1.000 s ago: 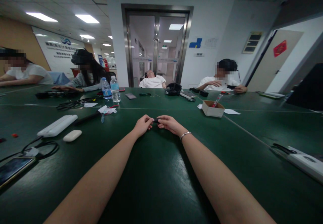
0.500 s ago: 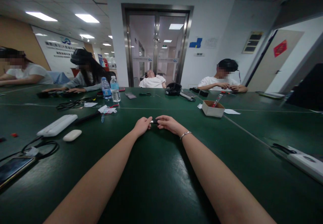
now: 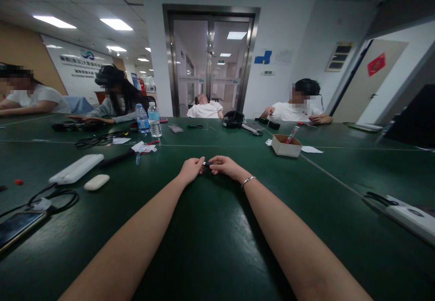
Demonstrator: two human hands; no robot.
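Both my hands meet over the green table (image 3: 210, 228), straight ahead of me. Between them is a small black-and-silver piece (image 3: 207, 164), too small and too covered by fingers to name its kind. My left hand (image 3: 190, 170) is closed, pinching the silver end between thumb and fingers. From the other side, my right hand (image 3: 228, 167) grips the dark end with its fingertips; a silver bracelet (image 3: 248, 181) circles that wrist. A white rounded case (image 3: 97, 182) lies left of my left forearm, with a white power bank (image 3: 76, 169) behind it.
A phone (image 3: 21, 229) and looped black cable lie at near left. Two water bottles (image 3: 154, 120) stand farther back. A small open box (image 3: 286, 146) sits at right, a white device (image 3: 411, 217) at the right edge. Several people sit around the table.
My right hand has shifted slightly left, nearer my left hand, so less of the small piece shows. The person at far right has moved one hand outward from the other.
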